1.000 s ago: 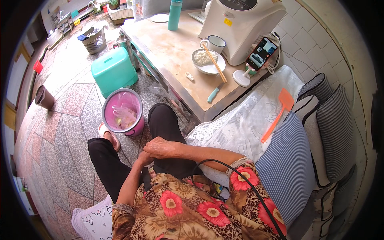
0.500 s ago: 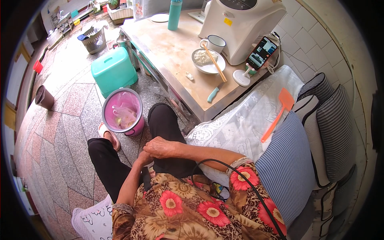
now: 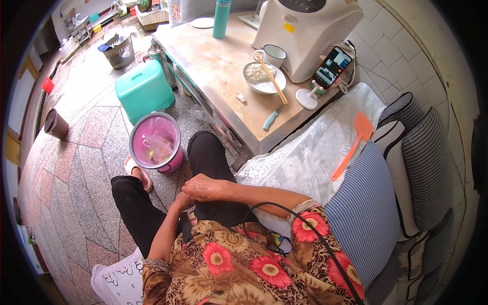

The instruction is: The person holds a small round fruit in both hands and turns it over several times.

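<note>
Over my lap my two hands rest together. My right hand (image 3: 202, 187) lies on top, its fingers curled round my left hand (image 3: 183, 201). The left hand's fingers are mostly hidden beneath it. No tool shows in either hand. A pink bin (image 3: 172, 161) with a grey rim and a plastic bag lining stands on the floor just beyond my knees. On the table ahead sits a white bowl (image 3: 270, 87) of what looks like rice, with wooden chopsticks (image 3: 275, 83) laid across it. By the bowl lie a knife with a light-blue handle (image 3: 271, 120) and a small white scrap (image 3: 240, 96).
The table (image 3: 203, 63) also bears an enamel mug (image 3: 275, 54), a teal bottle (image 3: 221, 19), a white appliance (image 3: 297, 38) and a phone (image 3: 333, 67) on a stand. An orange fly swatter (image 3: 351, 145) lies to my right by striped cushions (image 3: 363, 213). A turquoise box (image 3: 145, 90) stands behind the bin.
</note>
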Available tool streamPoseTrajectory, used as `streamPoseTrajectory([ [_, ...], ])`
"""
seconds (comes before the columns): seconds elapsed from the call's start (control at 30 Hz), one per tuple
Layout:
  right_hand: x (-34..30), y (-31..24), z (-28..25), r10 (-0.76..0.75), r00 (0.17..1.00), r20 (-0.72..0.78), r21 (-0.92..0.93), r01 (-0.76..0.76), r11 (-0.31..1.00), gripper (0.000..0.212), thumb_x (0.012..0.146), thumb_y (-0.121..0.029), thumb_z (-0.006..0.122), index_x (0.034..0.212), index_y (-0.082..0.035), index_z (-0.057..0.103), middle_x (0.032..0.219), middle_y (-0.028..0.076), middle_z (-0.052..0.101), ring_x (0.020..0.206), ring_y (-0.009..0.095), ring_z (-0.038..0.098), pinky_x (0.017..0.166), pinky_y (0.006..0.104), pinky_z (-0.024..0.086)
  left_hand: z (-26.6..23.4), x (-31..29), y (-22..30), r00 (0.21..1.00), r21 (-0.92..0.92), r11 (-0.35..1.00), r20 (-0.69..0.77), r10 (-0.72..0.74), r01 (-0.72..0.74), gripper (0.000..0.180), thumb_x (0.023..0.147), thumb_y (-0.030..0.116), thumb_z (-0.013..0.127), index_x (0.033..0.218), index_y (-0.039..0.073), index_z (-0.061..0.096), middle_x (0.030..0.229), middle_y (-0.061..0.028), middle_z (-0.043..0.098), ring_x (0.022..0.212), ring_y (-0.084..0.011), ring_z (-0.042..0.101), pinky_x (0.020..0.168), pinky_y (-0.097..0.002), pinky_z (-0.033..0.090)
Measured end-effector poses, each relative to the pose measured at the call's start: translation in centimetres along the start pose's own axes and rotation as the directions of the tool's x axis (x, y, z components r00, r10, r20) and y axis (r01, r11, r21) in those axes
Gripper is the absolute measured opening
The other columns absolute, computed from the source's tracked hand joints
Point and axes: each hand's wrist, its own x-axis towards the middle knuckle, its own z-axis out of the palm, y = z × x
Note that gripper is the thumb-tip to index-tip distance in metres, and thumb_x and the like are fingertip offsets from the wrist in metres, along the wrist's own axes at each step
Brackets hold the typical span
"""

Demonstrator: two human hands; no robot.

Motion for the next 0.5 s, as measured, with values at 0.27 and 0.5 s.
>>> streamPoseTrajectory([
  [0.27,-0.03,0.07,0.15,0.003,1.000,-0.005,0.000,-0.003,1.000,0.012,0.064,-0.009,0.054,0.069,0.001,0.051,0.069,0.017,0.056,0.068,0.033,0.057,0.057,0.0401,0.044,-0.13,0.04,0.22,1.000,-0.022,1.000,0.001,0.012,-0.012,0.034,0.070,0.009,0.053,0.103,0.006,0.054,0.103,-0.0180,0.055,0.099,-0.0313,0.051,0.080,-0.0385,0.042],
  [0.5,0.01,0.06,0.22,-0.012,1.000,-0.013,0.004,0.012,1.000,0.011,0.064,-0.009,0.055,0.068,0.001,0.050,0.068,0.017,0.055,0.067,0.033,0.057,0.056,0.0400,0.044,0.23,0.02,-0.52,1.000,0.009,1.000,0.013,0.025,-0.025,0.035,0.070,0.005,0.051,0.104,0.006,0.053,0.106,-0.0178,0.054,0.101,-0.0312,0.050,0.082,-0.0383,0.042],
])
